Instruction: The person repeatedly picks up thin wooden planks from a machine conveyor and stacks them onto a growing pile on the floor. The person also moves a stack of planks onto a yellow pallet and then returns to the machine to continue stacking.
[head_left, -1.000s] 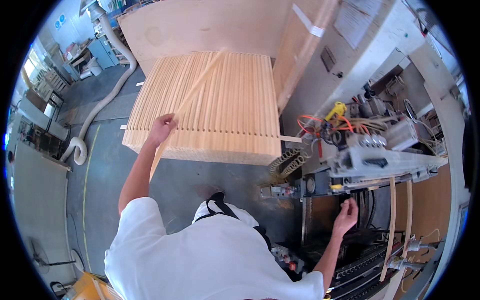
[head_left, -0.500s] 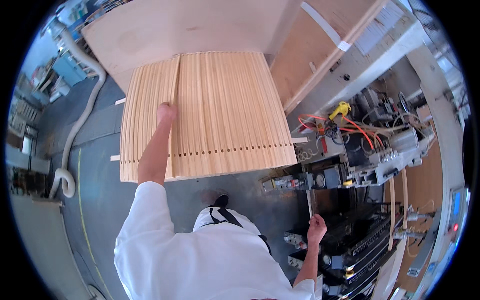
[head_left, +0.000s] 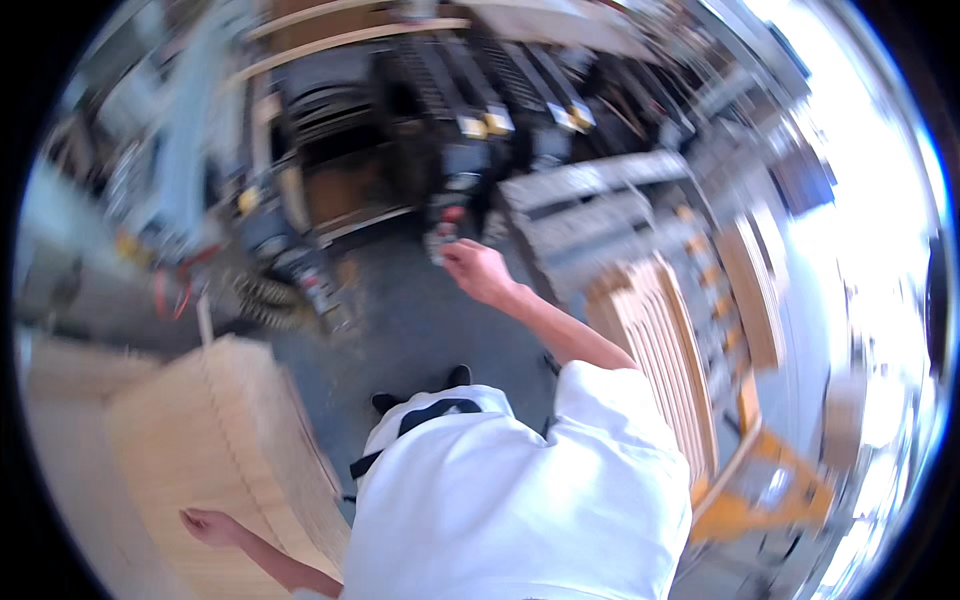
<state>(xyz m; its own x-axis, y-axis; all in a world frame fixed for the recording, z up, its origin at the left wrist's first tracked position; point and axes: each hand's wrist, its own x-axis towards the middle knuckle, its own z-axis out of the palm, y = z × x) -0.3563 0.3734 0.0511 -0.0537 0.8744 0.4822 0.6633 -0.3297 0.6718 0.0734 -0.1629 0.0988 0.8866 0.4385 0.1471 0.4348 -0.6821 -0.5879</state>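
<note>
Frame heavily motion-blurred, fine textures hard to read. Stack of slats at lower left: pale raw wood, matt, unfinished look, fine lines along the side edge. Second bundle of slats at right: same light wood, matt, ribbed where the strips meet. Floor: grey, matt, smooth, like concrete. Machine up top: dark metal and black parts, some dull sheen, yellow plastic-looking tabs. Shirt: white cloth, matt, soft folds. Yellow frame at lower right: painted, looks like metal, slight gloss.
</note>
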